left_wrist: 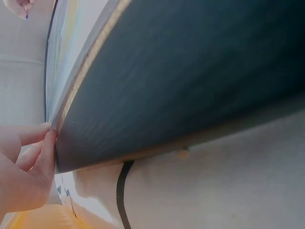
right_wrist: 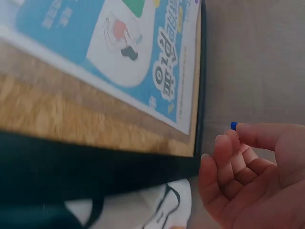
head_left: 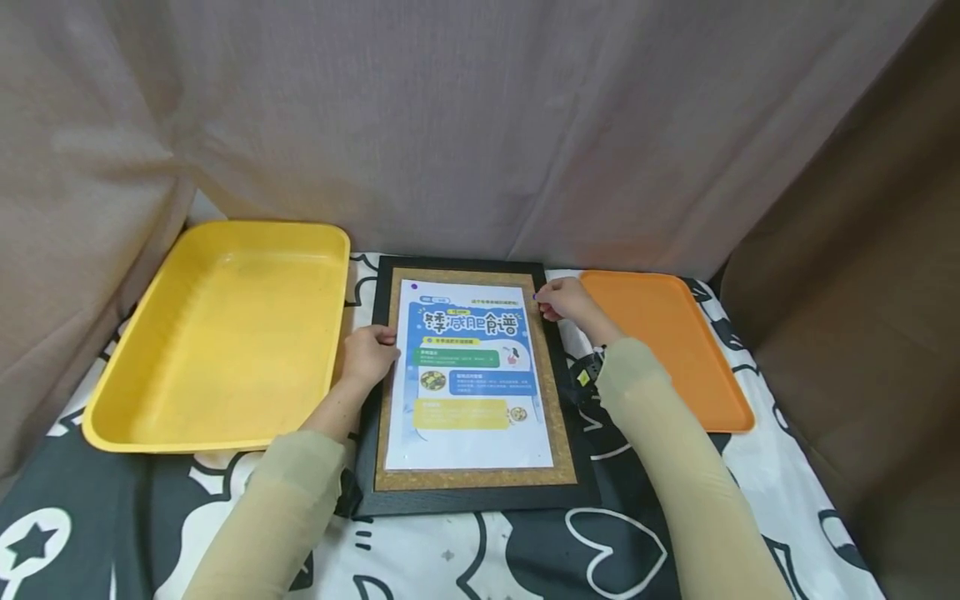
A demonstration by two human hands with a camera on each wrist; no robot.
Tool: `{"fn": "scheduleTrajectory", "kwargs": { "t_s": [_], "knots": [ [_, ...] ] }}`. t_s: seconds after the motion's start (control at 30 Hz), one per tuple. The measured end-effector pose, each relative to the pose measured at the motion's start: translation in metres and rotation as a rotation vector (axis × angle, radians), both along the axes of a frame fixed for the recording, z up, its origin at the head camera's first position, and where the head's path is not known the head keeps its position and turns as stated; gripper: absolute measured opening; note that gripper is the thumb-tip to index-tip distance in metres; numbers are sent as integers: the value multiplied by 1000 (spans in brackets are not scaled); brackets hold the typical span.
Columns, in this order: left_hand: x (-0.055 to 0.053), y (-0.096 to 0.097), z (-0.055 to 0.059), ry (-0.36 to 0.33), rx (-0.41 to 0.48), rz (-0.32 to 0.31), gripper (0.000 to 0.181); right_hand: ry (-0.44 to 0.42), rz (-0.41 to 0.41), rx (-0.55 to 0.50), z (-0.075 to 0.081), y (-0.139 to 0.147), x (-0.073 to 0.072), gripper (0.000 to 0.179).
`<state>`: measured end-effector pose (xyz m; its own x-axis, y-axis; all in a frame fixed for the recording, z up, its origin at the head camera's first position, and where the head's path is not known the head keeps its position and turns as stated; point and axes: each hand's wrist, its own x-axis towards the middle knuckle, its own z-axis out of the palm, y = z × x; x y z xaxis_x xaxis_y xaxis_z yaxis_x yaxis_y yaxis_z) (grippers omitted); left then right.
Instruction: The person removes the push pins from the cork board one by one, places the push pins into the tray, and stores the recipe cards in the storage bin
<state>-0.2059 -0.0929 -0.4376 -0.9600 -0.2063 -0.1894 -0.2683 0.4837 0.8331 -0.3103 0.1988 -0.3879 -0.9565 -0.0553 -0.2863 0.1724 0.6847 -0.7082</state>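
Observation:
A printed poster (head_left: 468, 375) lies on a cork board (head_left: 480, 479) with a black frame (head_left: 472, 500). A purple pushpin (head_left: 414, 286) sits at the poster's top left corner. My left hand (head_left: 369, 357) is at the poster's left edge, and its thumb and forefinger pinch that edge in the left wrist view. Near the top right corner, my right hand (head_left: 567, 302) pinches a small blue pushpin (right_wrist: 233, 126) between thumb and forefinger. In the right wrist view the pin shows past the fingertips, apart from the poster; its point is hidden.
To the left stands a deep yellow tray (head_left: 217, 333), and a flat orange tray (head_left: 667, 342) lies to the right. A black and white patterned cloth (head_left: 420, 554) covers the table. Grey-brown curtain fabric (head_left: 480, 125) hangs behind and at the right side.

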Motion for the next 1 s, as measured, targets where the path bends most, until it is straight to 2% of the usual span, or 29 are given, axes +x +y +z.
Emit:
{"fn": "scheduleTrajectory", "kwargs": {
  "t_s": [0.27, 0.43, 0.77, 1.0],
  "knots": [
    [-1, -1, 1, -1, -16, -7, 33, -20, 23, 24, 14, 31, 11, 24],
    [-1, -1, 1, -5, -18, -4, 33, -42, 9, 33, 17, 52, 18, 22],
    [1, -1, 3, -10, -4, -6, 34, -66, -76, 83, 14, 97, 33, 36],
    [2, 1, 3, -2, -15, -9, 33, -135, -150, 93, 8, 123, 40, 39]
  ]
}}
